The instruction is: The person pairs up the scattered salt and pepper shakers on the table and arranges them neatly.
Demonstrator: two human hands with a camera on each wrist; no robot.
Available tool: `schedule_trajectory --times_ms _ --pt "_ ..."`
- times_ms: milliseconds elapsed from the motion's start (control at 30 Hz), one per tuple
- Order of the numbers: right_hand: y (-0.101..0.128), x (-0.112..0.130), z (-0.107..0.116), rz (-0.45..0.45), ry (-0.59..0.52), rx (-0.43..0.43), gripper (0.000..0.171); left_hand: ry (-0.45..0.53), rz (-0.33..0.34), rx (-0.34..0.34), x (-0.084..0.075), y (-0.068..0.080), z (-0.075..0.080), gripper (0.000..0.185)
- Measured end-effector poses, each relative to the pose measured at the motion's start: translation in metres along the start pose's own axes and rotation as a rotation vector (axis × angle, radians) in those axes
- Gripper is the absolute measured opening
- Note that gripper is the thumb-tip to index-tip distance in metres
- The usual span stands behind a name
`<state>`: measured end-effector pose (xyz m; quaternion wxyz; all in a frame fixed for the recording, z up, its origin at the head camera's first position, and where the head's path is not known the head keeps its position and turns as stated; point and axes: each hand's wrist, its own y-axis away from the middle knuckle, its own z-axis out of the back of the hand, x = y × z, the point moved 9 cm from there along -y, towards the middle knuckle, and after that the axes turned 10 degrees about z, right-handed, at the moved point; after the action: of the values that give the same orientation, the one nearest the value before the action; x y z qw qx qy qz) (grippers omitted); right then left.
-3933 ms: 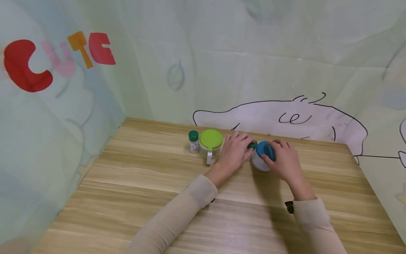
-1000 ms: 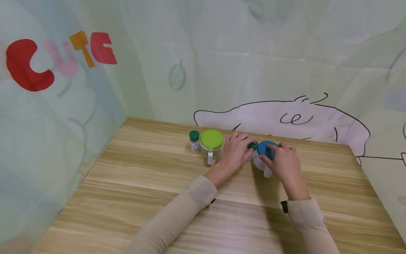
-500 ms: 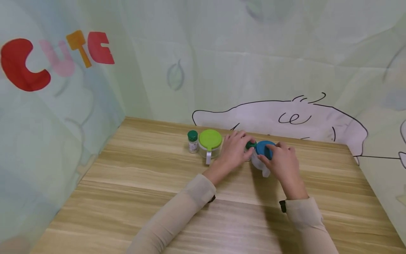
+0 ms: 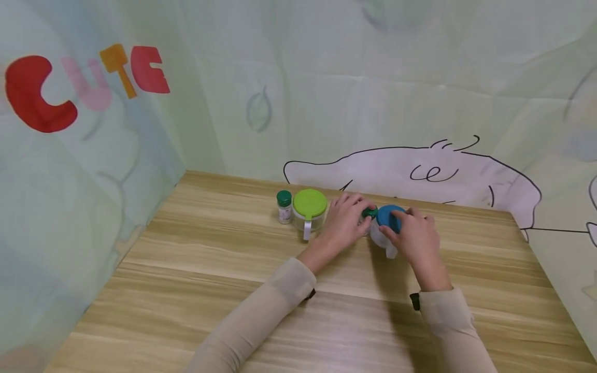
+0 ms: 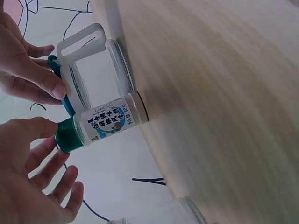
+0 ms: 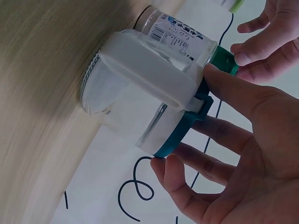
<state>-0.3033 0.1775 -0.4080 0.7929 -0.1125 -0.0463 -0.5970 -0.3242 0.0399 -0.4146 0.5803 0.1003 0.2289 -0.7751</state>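
A clear jar with a blue lid [image 4: 388,217] and a white handle stands near the back of the wooden table [image 4: 224,290]. My right hand [image 4: 415,238] grips the lid's rim, thumb on one side and fingers on the other, which the right wrist view shows plainly on the jar [image 6: 140,93]. A small clear bottle with a dark green cap [image 4: 370,212] stands against the jar's left side. My left hand [image 4: 342,223] rests beside it. In the left wrist view its thumb [image 5: 32,130] touches the bottle's [image 5: 110,117] cap and the other fingers are spread loosely.
Left of my hands stand a clear jar with a light green lid [image 4: 310,204] and white handle, and a second small green-capped bottle [image 4: 283,206]. Printed cloth walls close the table's back and left sides.
The blue-lidded jar has turned under my right hand, so its white handle now faces the table's front. My left hand has stayed at the bottle's cap.
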Motion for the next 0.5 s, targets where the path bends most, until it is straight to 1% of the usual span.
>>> schedule_trajectory --times_ms 267,500 --pt "0.0010 0.0015 -0.0004 0.002 -0.006 -0.009 0.060 0.024 0.012 -0.009 0.0039 0.0053 -0.0033 0.036" --pt "0.0011 0.0015 -0.0004 -0.006 -0.014 -0.005 0.061 0.069 -0.006 -0.024 0.0035 0.0088 -0.0019 0.039"
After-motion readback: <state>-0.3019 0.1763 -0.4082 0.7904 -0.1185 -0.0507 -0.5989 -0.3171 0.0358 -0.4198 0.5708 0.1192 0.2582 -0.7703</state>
